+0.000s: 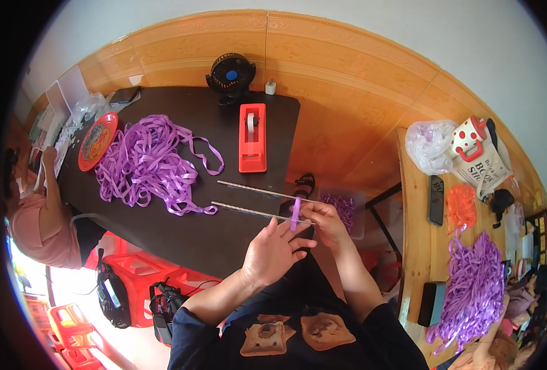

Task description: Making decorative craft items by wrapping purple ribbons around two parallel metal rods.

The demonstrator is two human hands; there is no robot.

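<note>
Item: short purple ribbon strip [295, 213], pinched upright between both hands at the dark tabletop's [224, 240] near edge. Left hand [272, 251]: fingers closed narrowly on the strip's lower end. Right hand [324, 221]: fingers curled around its upper part. Two thin metal rods [255, 202] lie beneath (touching or not, unclear). Risk: a loosened pinch would let the slick strip slide and unfold. Nearby: purple ribbon heap [144, 163], red tape dispenser [252, 137].

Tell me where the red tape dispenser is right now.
In the head view, the red tape dispenser stands on the dark table, toward its far right edge, below the small black fan and right of the purple ribbon pile.
</note>
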